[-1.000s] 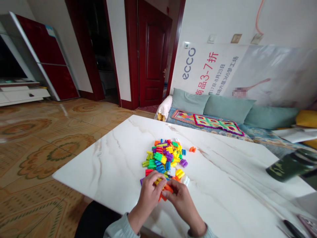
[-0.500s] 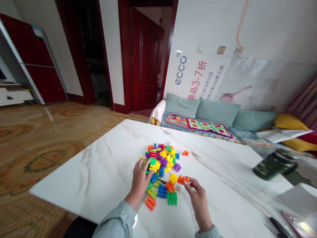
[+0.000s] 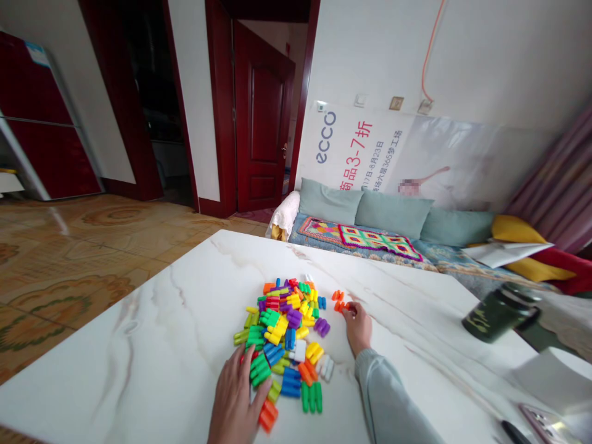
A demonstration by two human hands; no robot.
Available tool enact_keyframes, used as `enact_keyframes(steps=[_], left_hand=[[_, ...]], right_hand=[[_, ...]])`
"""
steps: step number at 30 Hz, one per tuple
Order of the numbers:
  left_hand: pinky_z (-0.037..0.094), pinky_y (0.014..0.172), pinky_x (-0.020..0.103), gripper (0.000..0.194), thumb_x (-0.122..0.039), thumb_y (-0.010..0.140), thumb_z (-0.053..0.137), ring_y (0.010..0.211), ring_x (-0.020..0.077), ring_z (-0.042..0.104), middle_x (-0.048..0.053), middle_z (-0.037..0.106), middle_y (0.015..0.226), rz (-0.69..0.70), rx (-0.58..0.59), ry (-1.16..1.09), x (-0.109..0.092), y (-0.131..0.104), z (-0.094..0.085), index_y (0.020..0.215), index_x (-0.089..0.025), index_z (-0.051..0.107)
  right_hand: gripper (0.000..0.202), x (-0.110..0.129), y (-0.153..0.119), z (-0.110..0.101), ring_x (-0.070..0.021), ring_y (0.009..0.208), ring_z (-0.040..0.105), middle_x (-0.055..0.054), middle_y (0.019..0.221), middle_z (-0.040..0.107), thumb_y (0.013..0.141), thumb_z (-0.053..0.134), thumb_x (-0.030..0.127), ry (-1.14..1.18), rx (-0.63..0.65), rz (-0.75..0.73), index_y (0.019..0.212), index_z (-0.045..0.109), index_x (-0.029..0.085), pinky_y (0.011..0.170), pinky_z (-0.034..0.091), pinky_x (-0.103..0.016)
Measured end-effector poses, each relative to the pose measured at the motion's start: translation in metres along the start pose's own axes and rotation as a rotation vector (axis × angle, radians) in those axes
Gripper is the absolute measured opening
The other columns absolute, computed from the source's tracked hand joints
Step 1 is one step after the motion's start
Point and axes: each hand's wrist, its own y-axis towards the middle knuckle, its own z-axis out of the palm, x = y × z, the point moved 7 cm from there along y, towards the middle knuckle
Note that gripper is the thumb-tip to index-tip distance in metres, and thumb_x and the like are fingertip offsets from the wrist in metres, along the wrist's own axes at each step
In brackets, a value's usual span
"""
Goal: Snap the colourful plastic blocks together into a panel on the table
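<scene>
At the near left side of a heap of plastic building blocks (image 3: 294, 319), my left hand (image 3: 238, 398) has its fingers and thumb closed around a green ridged block (image 3: 259, 370). A bit of red shows by its fingertips. To the right of the heap, my right hand (image 3: 359, 328) pinches an orange ridged block (image 3: 340, 306) low over the table. Just beyond it lies another orange block (image 3: 338, 295). Nearest my left thumb is a third orange block (image 3: 268, 415). A green block (image 3: 311, 398) and a blue block (image 3: 291, 382) lie at the heap's near edge.
The blocks lie on a white marble-patterned table (image 3: 176, 345). A dark green mug (image 3: 493, 312) stands at the right, near a paper sheet (image 3: 548, 379) and a phone (image 3: 548, 425). Behind the table is a sofa with cushions (image 3: 393, 209).
My right hand has carried the orange block away from me, beside the other orange one. My left hand has drawn back to the heap's near left side. The view has shifted slightly right.
</scene>
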Motion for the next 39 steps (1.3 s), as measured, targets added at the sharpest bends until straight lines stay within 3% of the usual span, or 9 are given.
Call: enact_keyframes(steps=[8,16,21,25,30,34,39], left_hand=[[0.047,0.097,0.052,0.066,-0.044,0.089,0.055,0.122,0.0329,0.052,0.017,0.05,0.139,0.028,-0.022,0.01,-0.005,0.003,-0.005,0.146,-0.02,0.031],[0.047,0.096,0.053,0.073,-0.044,0.09,0.055,0.122,0.0332,0.052,0.018,0.051,0.138,0.015,-0.013,0.003,-0.006,0.004,-0.005,0.151,-0.021,0.022],[0.046,0.099,0.053,0.07,-0.043,0.09,0.055,0.124,0.0326,0.051,0.017,0.05,0.139,0.02,-0.021,-0.01,-0.008,0.003,-0.007,0.15,-0.021,0.025],[0.046,0.1,0.052,0.066,-0.041,0.091,0.054,0.126,0.0318,0.05,0.017,0.05,0.139,-0.029,0.003,-0.044,-0.007,0.002,-0.009,0.148,-0.021,0.028],[0.045,0.103,0.052,0.06,-0.039,0.091,0.055,0.127,0.031,0.049,0.016,0.052,0.138,-0.056,0.0,-0.118,-0.007,0.006,-0.013,0.144,-0.019,0.036],[0.047,0.103,0.047,0.038,-0.03,0.093,0.051,0.125,0.0264,0.051,0.013,0.054,0.134,-0.091,-0.033,-0.216,-0.009,0.014,-0.028,0.13,-0.02,0.051],[0.051,0.097,0.04,0.019,-0.02,0.093,0.05,0.112,0.0217,0.058,0.008,0.064,0.114,0.071,-0.029,-0.304,-0.034,0.019,-0.05,0.103,-0.022,0.066]], right_hand=[[0.032,-0.004,0.014,0.014,-0.0212,0.07,0.065,-0.008,0.081,0.074,0.068,0.055,0.041,-0.041,0.012,-0.014,0.085,0.069,0.018,0.065,0.046,-0.031],[0.033,-0.001,0.015,0.015,-0.0214,0.071,0.064,-0.009,0.085,0.073,0.068,0.055,0.045,0.007,-0.003,0.002,0.085,0.067,0.019,0.065,0.046,-0.031],[0.048,-0.007,0.013,0.009,-0.0218,0.071,0.065,-0.012,0.095,0.072,0.065,0.058,0.054,0.072,-0.067,0.069,0.093,0.064,0.016,0.066,0.049,-0.033],[0.059,-0.007,-0.009,0.003,-0.023,0.074,0.066,-0.015,0.1,0.07,0.07,0.053,0.063,0.116,-0.126,0.15,0.102,0.062,0.014,0.064,0.049,-0.033],[0.05,0.021,-0.064,0.009,-0.0184,0.059,0.061,-0.009,0.085,0.072,0.075,0.056,0.062,0.177,0.076,0.118,0.093,0.068,0.016,0.056,0.047,-0.029],[0.048,0.041,-0.097,0.01,-0.0204,0.064,0.06,-0.009,0.075,0.07,0.079,0.054,0.063,0.129,0.181,0.032,0.081,0.069,0.017,0.06,0.045,-0.029],[0.048,0.048,-0.113,0.003,-0.018,0.061,0.055,-0.006,0.07,0.065,0.086,0.048,0.061,0.1,0.118,-0.012,0.085,0.065,0.017,0.058,0.042,-0.027]])
